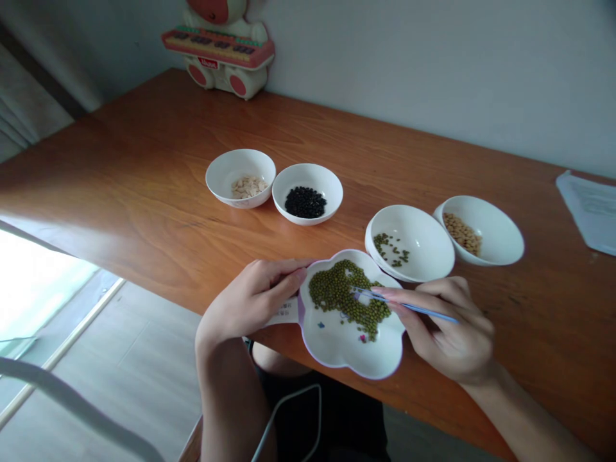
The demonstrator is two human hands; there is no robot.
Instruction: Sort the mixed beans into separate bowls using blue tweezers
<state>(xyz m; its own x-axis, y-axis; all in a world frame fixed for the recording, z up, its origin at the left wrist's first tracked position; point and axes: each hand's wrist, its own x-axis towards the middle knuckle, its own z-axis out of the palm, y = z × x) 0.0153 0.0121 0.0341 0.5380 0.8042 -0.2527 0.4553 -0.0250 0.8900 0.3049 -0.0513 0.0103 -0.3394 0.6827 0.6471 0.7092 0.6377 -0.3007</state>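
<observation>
My left hand (255,295) grips the handle end of a white flower-shaped dish (327,340) with a purple rim, at the table's front edge. Green mung beans (332,285) lie heaped across its upper part. In my right hand (452,327) is a pair of blue tweezers (423,309), pinched between thumb and fingers, with the tips down among the beans. Whether the tips hold a bean is too small to tell. Just beyond the dish stands a white bowl (428,240) with some scattered mung beans in it.
Farther right, a white bowl (500,231) holds tan beans. Left of centre, one bowl (308,173) contains black beans and another (221,170) pale flat seeds. A toy keyboard figure (226,54) stands by the wall. A clear plastic sheet (590,212) lies at right.
</observation>
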